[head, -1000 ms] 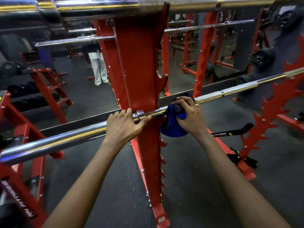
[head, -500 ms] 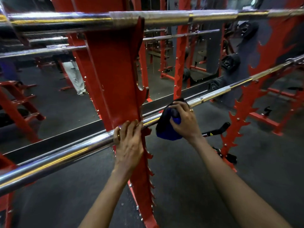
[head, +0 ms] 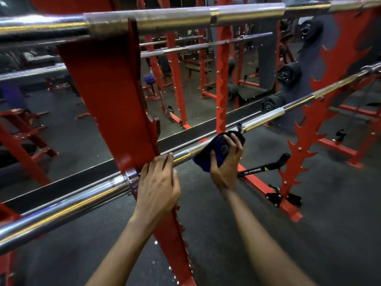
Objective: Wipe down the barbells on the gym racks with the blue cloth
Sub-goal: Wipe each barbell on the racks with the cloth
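Observation:
A chrome barbell (head: 68, 205) runs from lower left up to the far right, resting on a red rack upright (head: 111, 104). My left hand (head: 157, 186) grips this bar just right of its collar, in front of the upright. My right hand (head: 225, 159) is wrapped around the bar further right, with the blue cloth (head: 210, 155) bunched between palm and bar. A second barbell (head: 165, 19) lies across the top of the rack above.
A second red toothed upright (head: 305, 141) carries the bar's right end. Black weight plates (head: 288, 74) hang on a grey post behind it. A mirror (head: 195, 83) behind shows more red racks. A black safety arm (head: 266, 167) sticks out low on the right.
My right hand and the cloth have slid to the right along the bar. My left hand has shifted from left of the collar to right of it. The view has swung left.

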Demonstrator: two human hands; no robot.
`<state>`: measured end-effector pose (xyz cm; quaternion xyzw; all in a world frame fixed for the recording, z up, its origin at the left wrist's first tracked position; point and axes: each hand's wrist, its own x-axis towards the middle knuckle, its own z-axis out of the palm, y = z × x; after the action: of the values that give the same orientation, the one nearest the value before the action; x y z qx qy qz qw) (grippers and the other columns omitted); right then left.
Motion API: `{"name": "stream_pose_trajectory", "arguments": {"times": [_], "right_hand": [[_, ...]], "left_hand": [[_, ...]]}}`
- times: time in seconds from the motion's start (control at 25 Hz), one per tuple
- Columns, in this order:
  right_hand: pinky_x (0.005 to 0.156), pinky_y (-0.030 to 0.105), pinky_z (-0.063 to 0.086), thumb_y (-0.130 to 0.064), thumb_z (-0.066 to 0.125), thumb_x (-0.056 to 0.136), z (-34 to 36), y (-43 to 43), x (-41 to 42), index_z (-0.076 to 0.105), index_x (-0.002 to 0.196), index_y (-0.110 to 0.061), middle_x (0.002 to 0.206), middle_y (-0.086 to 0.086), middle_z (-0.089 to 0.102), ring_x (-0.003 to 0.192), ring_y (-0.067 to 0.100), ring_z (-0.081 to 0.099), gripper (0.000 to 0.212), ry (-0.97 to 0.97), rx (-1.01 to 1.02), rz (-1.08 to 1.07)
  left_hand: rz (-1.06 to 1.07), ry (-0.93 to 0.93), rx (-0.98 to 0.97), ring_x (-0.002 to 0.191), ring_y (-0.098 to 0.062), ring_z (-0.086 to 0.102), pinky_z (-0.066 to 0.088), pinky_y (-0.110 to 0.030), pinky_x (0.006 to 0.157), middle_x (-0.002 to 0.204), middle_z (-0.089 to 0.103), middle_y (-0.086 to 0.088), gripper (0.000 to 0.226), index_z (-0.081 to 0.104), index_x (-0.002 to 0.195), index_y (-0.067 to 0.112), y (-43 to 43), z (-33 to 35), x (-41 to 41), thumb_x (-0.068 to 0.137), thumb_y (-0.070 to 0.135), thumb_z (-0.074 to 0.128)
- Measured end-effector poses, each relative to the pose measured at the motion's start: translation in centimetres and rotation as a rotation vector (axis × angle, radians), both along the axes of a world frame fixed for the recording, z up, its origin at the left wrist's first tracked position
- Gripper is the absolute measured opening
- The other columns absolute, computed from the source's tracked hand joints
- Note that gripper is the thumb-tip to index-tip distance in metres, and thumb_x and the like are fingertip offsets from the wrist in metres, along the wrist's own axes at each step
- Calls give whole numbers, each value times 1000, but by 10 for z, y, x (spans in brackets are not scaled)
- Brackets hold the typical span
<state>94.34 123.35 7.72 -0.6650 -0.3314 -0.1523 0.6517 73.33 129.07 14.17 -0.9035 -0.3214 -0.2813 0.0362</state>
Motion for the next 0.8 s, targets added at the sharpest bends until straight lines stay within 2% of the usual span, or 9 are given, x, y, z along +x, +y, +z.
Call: {"name": "stream_pose_trajectory", "arguments": {"times": [0.12, 0.24, 0.28, 0.36, 0.48, 0.56, 0.64, 0.72, 0.8], "right_hand": [[106, 34, 47, -32, 53, 98, 5, 27, -29, 50, 134, -22, 138, 6, 56, 128, 21, 54, 38, 696, 348, 125], [91, 27, 53, -23, 38, 109, 10, 33, -20, 58, 122, -22, 123, 8, 70, 108, 18, 68, 24, 972, 524, 390], [85, 27, 57, -21, 30, 111, 10, 32, -12, 61, 116, -20, 112, 6, 75, 97, 14, 73, 31, 1033, 533, 524], [72, 25, 57, -25, 21, 111, 18, 27, 0, 56, 103, -30, 101, -8, 71, 77, -1, 74, 36, 1150, 336, 628], [73, 26, 52, -31, 27, 111, 11, 13, 5, 54, 99, -33, 98, -13, 64, 70, -6, 71, 30, 1222, 199, 650], [84, 27, 53, -31, 35, 110, 3, -8, 7, 57, 115, -24, 97, -15, 68, 78, -3, 70, 23, 979, 170, 544], [93, 20, 48, -36, 55, 102, 7, -40, 16, 48, 132, -27, 109, -22, 61, 98, -6, 63, 32, 508, 96, 364], [98, 21, 46, -29, 69, 91, 18, -48, 36, 52, 125, -23, 120, -14, 54, 113, 7, 57, 38, 45, 50, 325], [102, 35, 48, -15, 76, 83, 39, -41, 56, 61, 119, -13, 126, 0, 55, 116, 22, 57, 39, -312, -95, 321]], "left_hand": [[-45, 34, -22, 129, -23, 50, 34, -41, 113, 138, 58, -8, 53, 48, 148, 10, -4, 3, 29, 102, 34, 41], [15, 59, -82, 127, -20, 54, 35, -39, 111, 136, 61, -2, 57, 50, 148, 16, -3, 6, 51, 103, 44, 27], [46, 57, -105, 126, -19, 54, 36, -39, 110, 135, 62, 0, 60, 51, 147, 18, -2, 6, 55, 102, 47, 22], [96, 55, -123, 123, -20, 57, 38, -40, 107, 133, 64, 1, 61, 54, 144, 21, -4, 7, 59, 102, 49, 19], [173, 80, -58, 116, -21, 60, 40, -40, 102, 128, 67, 3, 54, 56, 141, 22, -9, 8, 63, 103, 44, 25], [221, 116, -58, 110, -23, 62, 42, -41, 98, 125, 67, 3, 52, 57, 139, 23, -11, 9, 66, 104, 44, 25], [276, 184, -66, 102, -29, 63, 43, -44, 91, 118, 69, 0, 58, 58, 135, 25, -10, 12, 73, 102, 50, 17], [317, 271, -85, 100, -34, 61, 42, -46, 88, 111, 66, -5, 68, 55, 129, 25, -8, 17, 88, 95, 64, 11], [315, 376, -87, 105, -34, 58, 42, -49, 89, 112, 61, -6, 77, 50, 125, 22, -5, 19, 100, 87, 76, 9]]}}
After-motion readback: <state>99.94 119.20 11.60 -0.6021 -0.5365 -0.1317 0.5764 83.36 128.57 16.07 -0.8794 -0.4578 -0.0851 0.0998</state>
